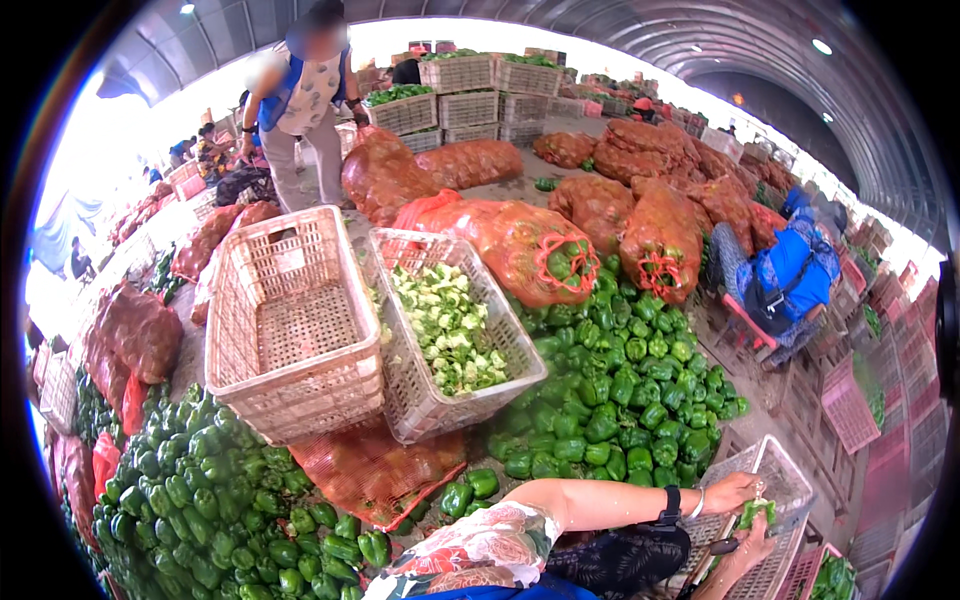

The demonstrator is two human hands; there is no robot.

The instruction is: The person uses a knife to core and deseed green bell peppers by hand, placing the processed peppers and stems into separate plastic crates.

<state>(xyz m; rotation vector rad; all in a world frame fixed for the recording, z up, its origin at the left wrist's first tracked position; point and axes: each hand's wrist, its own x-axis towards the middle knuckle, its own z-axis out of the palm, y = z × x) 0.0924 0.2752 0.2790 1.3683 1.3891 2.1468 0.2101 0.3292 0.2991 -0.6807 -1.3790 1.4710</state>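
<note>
A green bell pepper (pixel 757 513), cut open, is between my hands over a pale plastic crate (pixel 784 470) at the lower right. My left hand (pixel 733 492), with a dark watch and a light bracelet on its wrist, pinches a small pale piece, seemingly the pepper's core, just above it. Below, my right hand (pixel 755 543) has its fingers around the pepper. A dark handle (pixel 722 547) sticks out beside that hand; its other end is hidden, so its kind is unclear.
Whole peppers (pixel 620 400) lie heaped ahead, more (pixel 200 500) at left. A crate of pale green pepper cores (pixel 450 330) stands beside stacked crates (pixel 290 375). Red mesh sacks (pixel 500 245) lie behind. One person (pixel 310 100) stands far left; another in blue (pixel 795 270) sits right.
</note>
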